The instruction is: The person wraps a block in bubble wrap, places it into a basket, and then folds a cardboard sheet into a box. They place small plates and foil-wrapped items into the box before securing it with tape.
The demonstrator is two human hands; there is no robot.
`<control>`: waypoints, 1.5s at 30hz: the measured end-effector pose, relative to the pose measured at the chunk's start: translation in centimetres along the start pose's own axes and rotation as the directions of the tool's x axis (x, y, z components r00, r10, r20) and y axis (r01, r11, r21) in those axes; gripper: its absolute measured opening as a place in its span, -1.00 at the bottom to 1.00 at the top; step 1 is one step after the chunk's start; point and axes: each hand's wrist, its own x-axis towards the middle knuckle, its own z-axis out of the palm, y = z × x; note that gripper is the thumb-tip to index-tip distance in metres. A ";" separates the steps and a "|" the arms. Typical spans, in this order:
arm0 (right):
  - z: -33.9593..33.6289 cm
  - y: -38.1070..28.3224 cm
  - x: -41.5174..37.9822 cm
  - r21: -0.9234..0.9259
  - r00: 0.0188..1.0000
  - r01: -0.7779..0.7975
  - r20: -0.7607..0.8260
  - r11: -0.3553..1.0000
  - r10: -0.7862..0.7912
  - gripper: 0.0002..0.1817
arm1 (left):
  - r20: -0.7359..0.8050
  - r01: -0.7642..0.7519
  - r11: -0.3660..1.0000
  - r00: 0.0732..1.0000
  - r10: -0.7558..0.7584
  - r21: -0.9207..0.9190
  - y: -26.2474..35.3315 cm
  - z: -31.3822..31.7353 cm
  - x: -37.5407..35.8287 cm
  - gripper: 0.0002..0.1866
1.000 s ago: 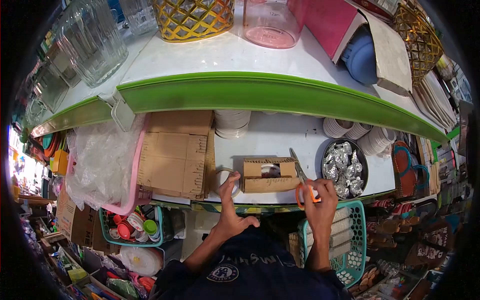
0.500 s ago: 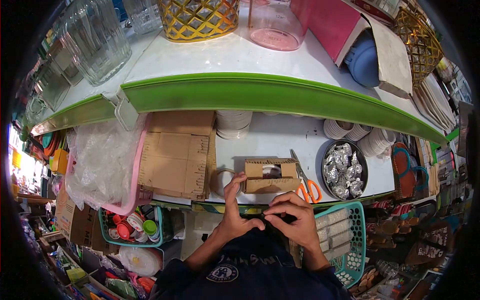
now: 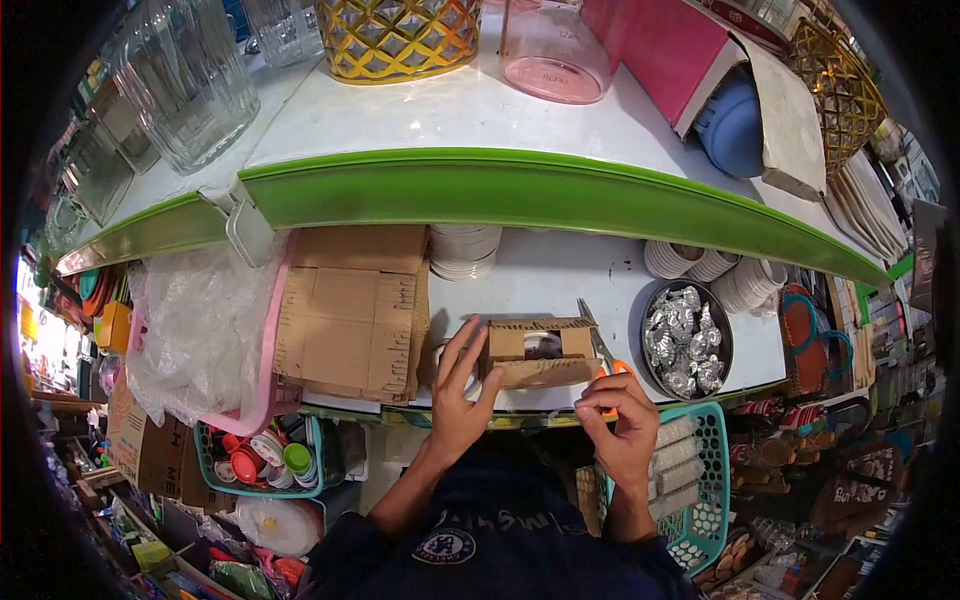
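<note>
A small open cardboard box lies on the white lower shelf, with a round white-rimmed item showing in its opening. My left hand is at the box's left end, fingers stretched and thumb apart; it seems to touch the box's edge. Behind its fingers a round white item is partly hidden. My right hand hovers in front of the box's right corner, fingers curled and tips brought close to the thumb. Anything pinched there is too small to make out. Beyond it, orange-handled scissors lie beside the box, partly covered by the hand.
Flattened cardboard is stacked left, beside a pink basket of clear plastic. A dark round pan holds foil-wrapped pieces. White stacked dishes stand behind. A green-edged shelf overhangs. Teal baskets flank me below.
My left hand has moved up against the box's left end and its fingers have straightened. My right hand has shifted right, away from the left, now overlapping the scissors' handles.
</note>
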 end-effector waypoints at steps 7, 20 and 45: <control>0.2 0.4 -0.3 0.010 1.000 -0.013 0.009 1.000 0.013 -0.92 | -0.020 0.001 1.000 1.000 -0.001 0.031 -0.8 0.2 1.5 -0.65; 0.7 1.2 0.6 0.003 0.999 0.038 -0.026 0.999 -0.038 -0.90 | -0.053 -0.117 0.984 0.991 0.125 0.137 -1.9 0.2 1.2 -0.83; 3.2 3.0 9.5 -0.297 0.831 0.103 0.551 0.949 0.082 -0.83 | 0.144 -0.244 0.953 0.965 0.219 0.180 -2.8 -1.4 0.6 -0.57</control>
